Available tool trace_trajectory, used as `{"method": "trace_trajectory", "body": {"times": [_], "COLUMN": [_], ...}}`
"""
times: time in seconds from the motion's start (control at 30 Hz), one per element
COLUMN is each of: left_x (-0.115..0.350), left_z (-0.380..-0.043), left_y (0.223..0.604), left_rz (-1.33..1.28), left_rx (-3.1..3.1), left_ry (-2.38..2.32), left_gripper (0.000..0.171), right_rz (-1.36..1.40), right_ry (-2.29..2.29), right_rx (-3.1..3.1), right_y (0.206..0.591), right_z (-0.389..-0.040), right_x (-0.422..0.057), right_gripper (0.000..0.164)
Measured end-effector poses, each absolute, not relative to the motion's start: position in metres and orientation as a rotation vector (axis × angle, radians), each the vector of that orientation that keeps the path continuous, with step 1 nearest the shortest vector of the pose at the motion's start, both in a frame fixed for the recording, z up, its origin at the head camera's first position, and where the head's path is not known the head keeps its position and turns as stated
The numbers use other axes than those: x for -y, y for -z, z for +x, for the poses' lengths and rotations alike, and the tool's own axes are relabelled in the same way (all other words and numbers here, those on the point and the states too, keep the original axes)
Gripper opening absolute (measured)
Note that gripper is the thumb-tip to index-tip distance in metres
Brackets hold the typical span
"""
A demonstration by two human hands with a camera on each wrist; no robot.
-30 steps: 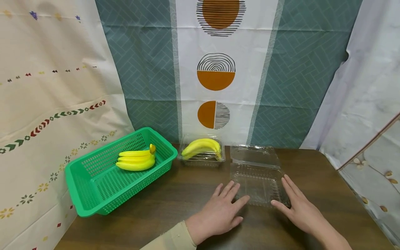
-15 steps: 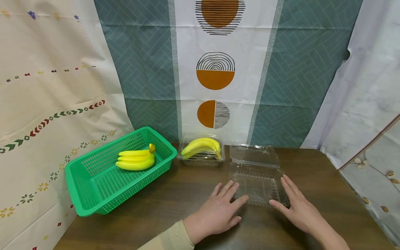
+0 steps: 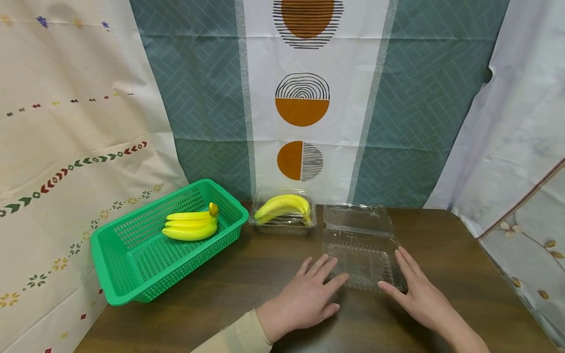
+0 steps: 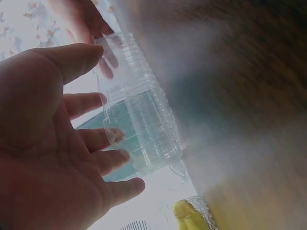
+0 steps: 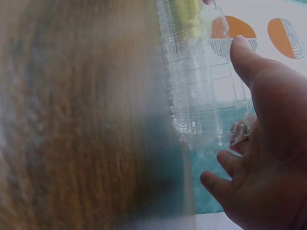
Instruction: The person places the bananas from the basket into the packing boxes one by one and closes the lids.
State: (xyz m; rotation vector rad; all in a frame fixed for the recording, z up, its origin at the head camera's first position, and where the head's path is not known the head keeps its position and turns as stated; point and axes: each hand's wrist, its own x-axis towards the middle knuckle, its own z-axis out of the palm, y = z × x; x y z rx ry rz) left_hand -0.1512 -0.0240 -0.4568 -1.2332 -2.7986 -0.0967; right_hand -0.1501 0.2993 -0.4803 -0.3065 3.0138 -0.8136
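The back cloth (image 3: 326, 130), teal and white with orange rounds, hangs at 12 o'clock of the head view. A cream cloth (image 3: 75, 127) fills 10 o'clock and a pale cloth (image 3: 521, 142) 2 o'clock. Below them spreads the brown counter (image 3: 247, 282).

Taking the clear box (image 3: 359, 267) as the clock's centre, the green basket (image 3: 187, 262) sits at 9 o'clock on the counter, well apart from it, slanting with one short end toward the back cloth. The box lies on the counter with its lid (image 3: 359, 219) folded back at 12 o'clock, away from the person.

The left hand (image 3: 304, 296), in a beige sleeve (image 3: 240, 336), is at 8 o'clock, fingers spread wide and nearly straight, tips overlapping the box's edge. The right hand (image 3: 419, 294) is at 4 o'clock, its fingers extended along the opposite edge, thumb set well away from them. Neither hand grips anything; contact with the plastic seems likely, but cannot be told for every finger.

A second box (image 3: 284, 230), also clear, stands at 10 o'clock, just beside the lid. The banana bunch (image 3: 190, 230) lies inside the basket, toward its 2 o'clock, stem end to the right. A curved banana (image 3: 282, 203) lies in the second box, ends toward 8 and 4 o'clock.
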Motion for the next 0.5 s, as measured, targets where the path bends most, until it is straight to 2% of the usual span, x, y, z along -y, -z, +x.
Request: {"method": "trace_trajectory", "body": {"times": [0.5], "left_x": [0.028], "left_z": [-0.1586], "left_y": [0.4499], "left_rz": [-1.187], "left_rx": [2.753], "left_ry": [0.141], "left_gripper": [0.07], "right_rz": [-0.305], "right_ry": [0.845], "right_rx": [-3.008], "right_y": [0.482], "right_z": [-0.151], "right_x": [-0.2994], "right_gripper": [0.11]}}
